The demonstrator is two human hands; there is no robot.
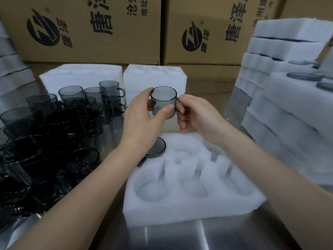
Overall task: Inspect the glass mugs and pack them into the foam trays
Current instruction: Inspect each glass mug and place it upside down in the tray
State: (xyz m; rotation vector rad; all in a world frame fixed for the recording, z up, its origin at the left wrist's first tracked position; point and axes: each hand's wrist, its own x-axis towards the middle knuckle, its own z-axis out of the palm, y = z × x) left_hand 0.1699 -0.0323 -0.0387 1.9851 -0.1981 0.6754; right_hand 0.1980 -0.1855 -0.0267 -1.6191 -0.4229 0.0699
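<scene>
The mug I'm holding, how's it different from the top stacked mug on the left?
The held mug is lifted, gripped by the left hand and right hand; the stacked mug stands on another mug. The held mug tilts its mouth toward the camera; the stacked mug is upright. The held mug's handle is pinched; the stacked mug's is free. Both are smoky grey glass.

Two boxes (81,29) (207,31), two hands (142,116) (198,114), one held mug (163,102)

Left hand (139,114): bare, thumbnail trimmed short.
Right hand (198,114): bare.
Left forearm (86,186): bare down to the lower left frame edge.
Right forearm (261,163): bare down to the lower right edge.
</scene>
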